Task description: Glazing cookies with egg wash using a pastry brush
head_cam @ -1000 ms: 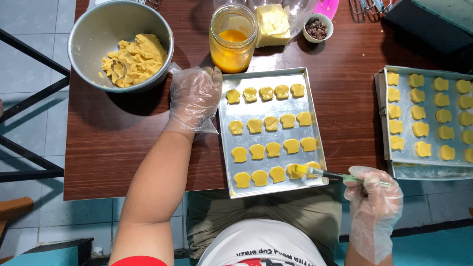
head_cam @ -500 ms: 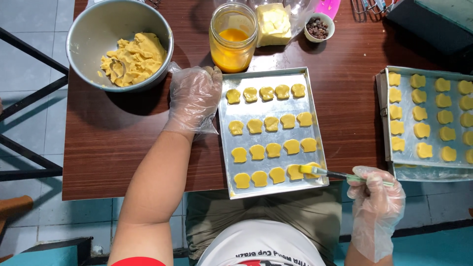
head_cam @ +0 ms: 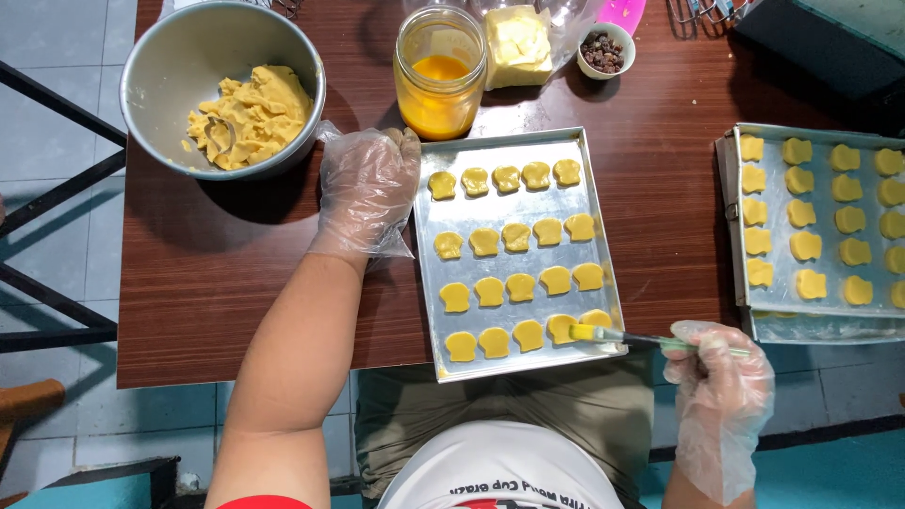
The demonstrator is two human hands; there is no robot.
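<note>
Where the picture's top edge cuts off the surface's far left corner, a metal bowl (head_cam: pixel 160 85) holds yellow dough, its rim partly out of view. Gloved, the left hand (head_cam: pixel 366 188) lies flat and open against the left rim of a baking tray (head_cam: pixel 509 363) at the near edge, carrying twenty dough pieces (head_cam: pixel 517 237) in four rows of five. Closed around a brush (head_cam: pixel 641 339), the right hand (head_cam: pixel 721 377) touches its bristles to the nearest row's last piece. One jar (head_cam: pixel 439 75) of yellow liquid stands behind. A second tray (head_cam: pixel 731 217) is cropped at right; its count is unclear.
</note>
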